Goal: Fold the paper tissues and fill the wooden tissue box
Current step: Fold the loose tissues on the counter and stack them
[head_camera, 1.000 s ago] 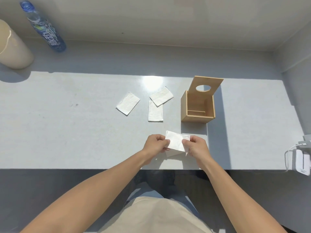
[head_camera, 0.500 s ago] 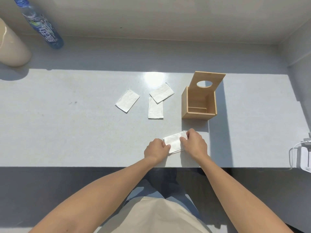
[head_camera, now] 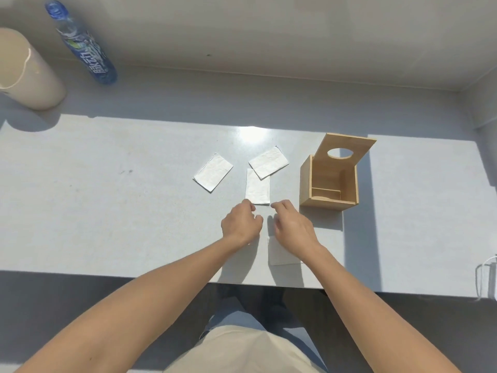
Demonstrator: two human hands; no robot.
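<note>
The wooden tissue box (head_camera: 330, 181) stands on the grey table (head_camera: 107, 211), its lid with an oval hole tipped up and back. Three white tissues lie left of it: a left tissue (head_camera: 213, 172), a middle tissue (head_camera: 257, 188) and an upper tissue (head_camera: 269, 162) overlapping the middle one. My left hand (head_camera: 241, 222) and my right hand (head_camera: 293, 227) hover just below the middle tissue's near edge, fingers apart and holding nothing. A folded tissue (head_camera: 282, 253) lies flat under my right wrist, partly hidden.
A cream cylinder (head_camera: 27, 74) and a blue water bottle (head_camera: 83, 47) stand at the far left by the wall. A white object with cords (head_camera: 488, 275) hangs at the table's right edge. The table's front edge runs just below my wrists.
The folded tissue that both hands held has been laid on the table and let go. Both hands have moved forward to the middle tissue's near edge.
</note>
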